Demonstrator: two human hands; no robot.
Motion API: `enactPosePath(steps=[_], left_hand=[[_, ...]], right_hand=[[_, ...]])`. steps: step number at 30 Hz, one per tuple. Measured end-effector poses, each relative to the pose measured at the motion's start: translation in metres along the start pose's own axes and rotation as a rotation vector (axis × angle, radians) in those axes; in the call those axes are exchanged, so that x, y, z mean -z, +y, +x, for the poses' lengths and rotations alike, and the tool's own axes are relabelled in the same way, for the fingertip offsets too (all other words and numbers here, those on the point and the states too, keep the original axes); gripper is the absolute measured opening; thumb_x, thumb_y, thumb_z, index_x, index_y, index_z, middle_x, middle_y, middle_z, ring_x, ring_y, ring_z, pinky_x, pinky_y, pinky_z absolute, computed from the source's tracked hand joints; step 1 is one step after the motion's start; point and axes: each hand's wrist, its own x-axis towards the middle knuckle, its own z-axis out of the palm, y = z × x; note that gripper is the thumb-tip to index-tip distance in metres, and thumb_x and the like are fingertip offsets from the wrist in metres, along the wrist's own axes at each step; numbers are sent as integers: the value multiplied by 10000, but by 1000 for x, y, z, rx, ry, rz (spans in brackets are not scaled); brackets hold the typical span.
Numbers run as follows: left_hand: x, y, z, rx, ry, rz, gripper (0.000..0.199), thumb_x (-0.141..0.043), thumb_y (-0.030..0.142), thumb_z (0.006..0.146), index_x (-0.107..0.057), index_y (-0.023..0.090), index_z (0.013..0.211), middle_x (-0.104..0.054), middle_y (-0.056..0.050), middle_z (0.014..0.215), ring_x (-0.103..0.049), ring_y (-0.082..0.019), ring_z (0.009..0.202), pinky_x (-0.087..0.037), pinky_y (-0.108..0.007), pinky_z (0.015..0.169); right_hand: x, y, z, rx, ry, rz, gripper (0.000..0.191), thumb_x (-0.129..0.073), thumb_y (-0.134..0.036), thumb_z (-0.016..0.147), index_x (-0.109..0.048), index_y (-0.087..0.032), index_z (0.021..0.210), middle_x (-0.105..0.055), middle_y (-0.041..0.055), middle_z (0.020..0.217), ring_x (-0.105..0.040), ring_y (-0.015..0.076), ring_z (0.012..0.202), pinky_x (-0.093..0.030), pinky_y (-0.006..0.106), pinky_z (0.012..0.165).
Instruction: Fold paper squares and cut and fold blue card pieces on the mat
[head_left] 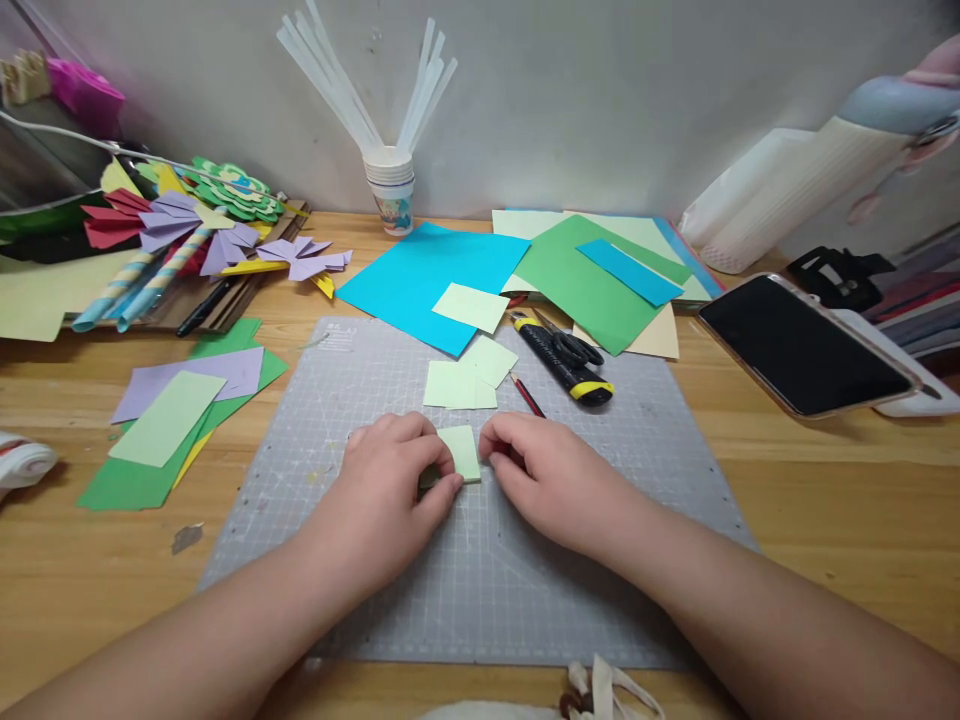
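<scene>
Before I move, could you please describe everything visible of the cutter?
The cutter is black with yellow near both ends, its body apparently plastic. It lies slantwise on the mat, beyond the right hand, far end to the left. The scissors lie along its right side; whether they touch is unclear. No hand touches it; no blade is discernible.

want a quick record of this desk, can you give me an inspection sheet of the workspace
Surface: grey cutting mat on a wooden table; grey patch on the wood
Job's things: small pale green paper square on the mat
Clutter: utility knife, scissors and pencil beyond the square; blue sheet and green sheet behind; purple paper flower at left
Hands: left hand on the square; right hand near its right edge, contact unclear
Cables: white cable, upper left
Surroundings: wall behind, phone at right, stacked cups at back
</scene>
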Motion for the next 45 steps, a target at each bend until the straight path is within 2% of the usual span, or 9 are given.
enactPosePath(steps=[7,12,17,23,31,45], left_hand=[[-2,2,2,6,13,4,136,-526,241,836,-604,207,729,-589,-15,825,-516,-210,834,-352,-372,742],[-3,1,3,17,12,-31,107,-538,226,811,-598,205,724,-577,-12,824,-520,-210,845,-351,-371,741],[-4,-1,4,13,17,-47,101,-549,235,803,-589,204,716,-573,-9,817,-519,-210,850,-342,-375,745],[-6,-3,5,12,20,-50,96,-551,235,802,-585,212,715,-569,-5,822,-504,-207,847,-337,-379,751],[-5,-3,5,19,2,-57,91,-558,252,809,-591,218,731,-566,2,835,-502,-207,867,-337,-383,760],[-8,-1,6,0,0,-60,98,-545,252,814,-605,232,739,-560,6,836,-500,-210,861,-331,-402,761]], right_hand=[[6,2,-1,111,17,22,251,-462,-8,775,-655,-169,787,-660,21,794,-583,152,775,-422,272,707],[16,-3,-3,204,-101,-76,265,-491,-26,809,-705,-174,755,-650,29,792,-598,154,755,-439,275,692],[18,-1,-11,280,-181,-154,292,-483,-51,846,-708,-170,990,-618,56,870,-585,170,780,-468,296,711],[9,16,-26,407,-91,-113,358,-412,-46,877,-651,-130,1131,-608,121,972,-559,224,905,-485,362,789],[5,20,-23,426,-117,-113,338,-418,-40,884,-628,-95,1143,-583,149,994,-528,243,916,-488,392,793],[6,22,-22,384,-108,-59,342,-410,-26,855,-617,-120,1111,-594,137,1067,-537,233,962,-489,402,858]])
